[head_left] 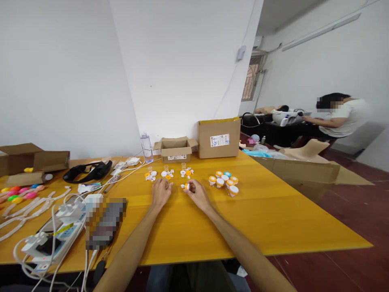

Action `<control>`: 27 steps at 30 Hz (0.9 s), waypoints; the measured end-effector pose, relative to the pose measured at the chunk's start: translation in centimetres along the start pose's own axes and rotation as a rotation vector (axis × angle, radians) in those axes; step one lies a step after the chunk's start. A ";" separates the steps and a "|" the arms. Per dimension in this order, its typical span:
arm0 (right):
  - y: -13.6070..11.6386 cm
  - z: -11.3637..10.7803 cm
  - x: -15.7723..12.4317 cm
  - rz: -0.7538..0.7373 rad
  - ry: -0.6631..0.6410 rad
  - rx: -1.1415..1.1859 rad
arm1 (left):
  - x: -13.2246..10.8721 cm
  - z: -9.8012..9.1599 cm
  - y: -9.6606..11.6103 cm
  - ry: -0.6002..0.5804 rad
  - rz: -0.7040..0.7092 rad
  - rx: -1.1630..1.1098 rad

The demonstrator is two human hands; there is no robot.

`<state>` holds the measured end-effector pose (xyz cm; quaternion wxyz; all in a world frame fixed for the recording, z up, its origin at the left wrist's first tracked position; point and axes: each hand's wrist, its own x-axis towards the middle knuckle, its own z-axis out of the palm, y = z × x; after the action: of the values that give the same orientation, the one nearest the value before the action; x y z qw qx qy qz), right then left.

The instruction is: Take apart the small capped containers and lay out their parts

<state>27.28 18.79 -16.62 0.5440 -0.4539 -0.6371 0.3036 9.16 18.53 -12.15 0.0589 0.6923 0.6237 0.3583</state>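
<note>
My right hand (198, 194) is closed around a small jar with an orange-rimmed lid (187, 186), which lies tipped on its side above the table. To its left, my left hand (162, 192) rests with curved fingers and the thumb apart; nothing shows in it. Just beyond the left hand are loose parts: white discs (164, 173), an orange ring (168, 177), dotted white pieces (150, 177) and a clear little cup (166, 168). Another clear cup (183, 166) stands behind a similar cluster. Right of my right hand, several lidded jars (220, 182) stand grouped, mostly orange-rimmed, one blue-green.
An open cardboard box (175, 152), a closed carton (219, 138) and a clear bottle (147, 148) stand along the wall. Power strips (63, 231) with cables, a pixelated dark object (106, 223) and colourful balls (21, 194) occupy the left. Another person (343, 115) sits far right.
</note>
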 end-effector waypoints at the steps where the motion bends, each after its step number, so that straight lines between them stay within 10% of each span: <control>1: -0.1 0.0 0.0 0.009 -0.005 0.006 | 0.0 -0.1 0.0 0.001 -0.004 0.028; 19: -1.3 0.0 -0.2 0.071 -0.044 0.060 | 1.4 -4.2 -3.1 0.144 -0.380 0.295; 27: -1.1 0.0 0.0 0.094 -0.091 0.158 | 0.5 -1.8 -1.6 0.195 0.122 0.077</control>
<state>26.98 18.30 -15.67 0.5335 -0.4248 -0.6134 0.3983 6.75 18.71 -11.44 -0.0506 0.6924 0.5966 0.4026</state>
